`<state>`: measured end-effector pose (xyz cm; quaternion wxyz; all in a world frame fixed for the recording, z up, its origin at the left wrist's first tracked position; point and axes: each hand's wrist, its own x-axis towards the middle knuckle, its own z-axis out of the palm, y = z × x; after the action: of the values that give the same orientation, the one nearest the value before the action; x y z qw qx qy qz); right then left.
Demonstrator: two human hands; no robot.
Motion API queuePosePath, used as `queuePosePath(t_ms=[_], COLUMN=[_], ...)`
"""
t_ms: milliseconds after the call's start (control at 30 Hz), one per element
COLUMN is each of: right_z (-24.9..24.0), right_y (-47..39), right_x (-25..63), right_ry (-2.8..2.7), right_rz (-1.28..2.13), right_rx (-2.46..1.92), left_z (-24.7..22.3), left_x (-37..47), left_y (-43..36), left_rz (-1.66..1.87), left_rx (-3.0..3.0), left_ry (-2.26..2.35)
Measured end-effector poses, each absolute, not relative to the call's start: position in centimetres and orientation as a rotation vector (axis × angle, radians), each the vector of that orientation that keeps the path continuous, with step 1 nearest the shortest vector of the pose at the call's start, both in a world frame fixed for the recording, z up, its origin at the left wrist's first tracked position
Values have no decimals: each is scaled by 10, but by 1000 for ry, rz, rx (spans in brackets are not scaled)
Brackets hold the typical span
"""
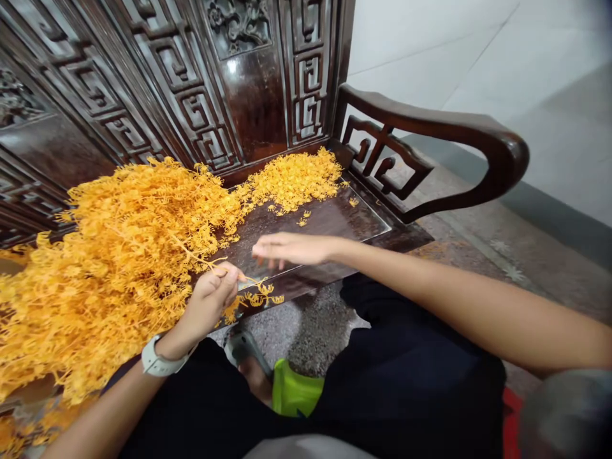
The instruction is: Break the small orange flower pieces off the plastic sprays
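Note:
A thin yellow-orange stem [191,253] with small curled florets at its lower end [262,293] is pinched in my left hand [215,290], which wears a pale watch. My right hand [289,248] hovers over the dark wooden seat with its fingers apart and nothing in them. Beside my left hand rises a large heap of yellow plastic-looking sprigs [134,248]. A smaller pile of loose yellow pieces [296,178] lies farther back on the seat, near the backrest.
The carved backrest [258,108] stands behind the piles. A curved wooden armrest [444,127] bounds the seat [325,220] on the right. Below are my dark-clothed legs, a bright green object [294,389] and the speckled floor [306,328]. Yellow bits lie scattered on the seat.

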<state>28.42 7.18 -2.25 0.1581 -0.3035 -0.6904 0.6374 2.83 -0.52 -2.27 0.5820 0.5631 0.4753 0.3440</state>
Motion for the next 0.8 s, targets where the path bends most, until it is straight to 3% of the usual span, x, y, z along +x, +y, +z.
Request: queuePosePath(t_ms=[100,200,467,800], right_z=[-25,-29,-26,-37], right_y=[46,35,61,77], right_x=[263,257,280,281], right_ry=[-1960,-1983,-1657,-1842], right_rz=[2088,2091,1457,895], right_rx=[-667,-626,-1013,-1288], left_z=[-23,-21,-13,-22], left_x=[30,29,28,33], left_y=[-5,-4,-7,-3], left_rz=[845,893,814,790], left_rx=[1376,1357,1135,1248], left_ry=[1127,1172,1148,1157])
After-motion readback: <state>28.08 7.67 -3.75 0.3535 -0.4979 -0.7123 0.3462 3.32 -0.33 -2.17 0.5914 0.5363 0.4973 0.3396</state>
